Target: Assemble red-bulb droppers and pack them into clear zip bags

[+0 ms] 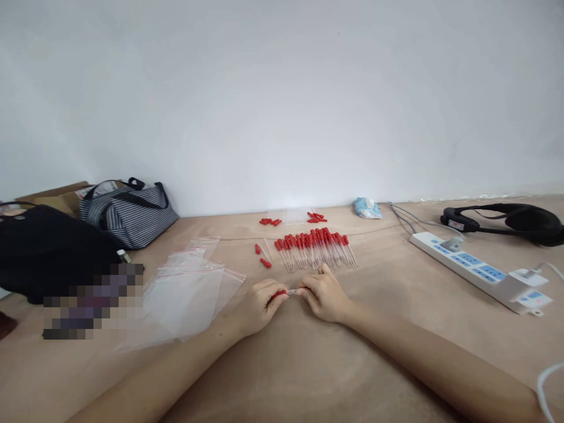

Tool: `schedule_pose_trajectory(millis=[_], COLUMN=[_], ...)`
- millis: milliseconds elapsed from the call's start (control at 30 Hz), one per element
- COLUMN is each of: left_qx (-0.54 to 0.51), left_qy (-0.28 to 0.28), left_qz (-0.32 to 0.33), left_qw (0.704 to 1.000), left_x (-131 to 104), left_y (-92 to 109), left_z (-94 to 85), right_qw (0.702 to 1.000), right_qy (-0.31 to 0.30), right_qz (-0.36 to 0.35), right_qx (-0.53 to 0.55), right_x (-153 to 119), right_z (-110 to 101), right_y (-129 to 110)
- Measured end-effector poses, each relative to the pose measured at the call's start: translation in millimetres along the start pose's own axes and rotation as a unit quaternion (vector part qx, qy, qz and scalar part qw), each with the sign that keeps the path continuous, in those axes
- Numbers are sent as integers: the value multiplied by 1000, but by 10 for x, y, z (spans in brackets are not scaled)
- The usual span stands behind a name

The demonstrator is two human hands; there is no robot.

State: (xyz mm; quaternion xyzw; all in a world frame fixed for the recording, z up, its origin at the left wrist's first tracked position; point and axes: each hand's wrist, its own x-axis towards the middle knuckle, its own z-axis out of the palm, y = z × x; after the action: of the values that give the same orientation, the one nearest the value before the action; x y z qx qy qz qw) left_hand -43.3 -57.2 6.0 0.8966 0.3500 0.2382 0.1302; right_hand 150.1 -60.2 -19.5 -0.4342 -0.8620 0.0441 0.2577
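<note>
We see left hand (259, 302) pinching red bulb (278, 293), right hand (325, 295) pinching clear tube (291, 292) — bulb likely squashy, tube light, maybe brittle; we'd hold tube close to bulb.

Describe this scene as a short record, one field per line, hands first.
Left hand: gripping a red bulb
Right hand: gripping a clear tube
Beyond hands: red-topped droppers lying side by side; loose red bulbs
Left side: clear zip bags, striped bag
Right side: white power strip
</note>
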Motion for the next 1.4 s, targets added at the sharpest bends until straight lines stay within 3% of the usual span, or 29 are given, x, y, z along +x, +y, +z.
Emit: schedule_pose_trajectory(millis=[233,433,633,767,833,967,1133,1400], left_qx=[-10,-27,-15,18,21,22,16,14], left_qy=[-20,6,57,160,153,94,80,79], left_qz=[19,24,49,-56,-107,-134,-141,-114], left_qw=[1000,999,997,985,982,986,987,990], left_x=[8,36,28,16,14,19,25,29], left_y=[33,-197,-325,-365,-386,-387,-352,-371], left_z=[-25,29,54,70,82,96,83,83], right_qw=[999,999,998,996,982,940,934,937], right_qy=[-22,-13,-53,6,62,140,112,98], right_qz=[31,16,-26,85,177,310,326,314], right_qx=[39,26,-19,-7,5,-35,-96,-119], right_x=[21,60,29,65,113,218,283,450], right_z=[-2,-109,-162,-135,-133,-142,-84,14], right_y=[-97,-89,-68,58,187,442,546,451])
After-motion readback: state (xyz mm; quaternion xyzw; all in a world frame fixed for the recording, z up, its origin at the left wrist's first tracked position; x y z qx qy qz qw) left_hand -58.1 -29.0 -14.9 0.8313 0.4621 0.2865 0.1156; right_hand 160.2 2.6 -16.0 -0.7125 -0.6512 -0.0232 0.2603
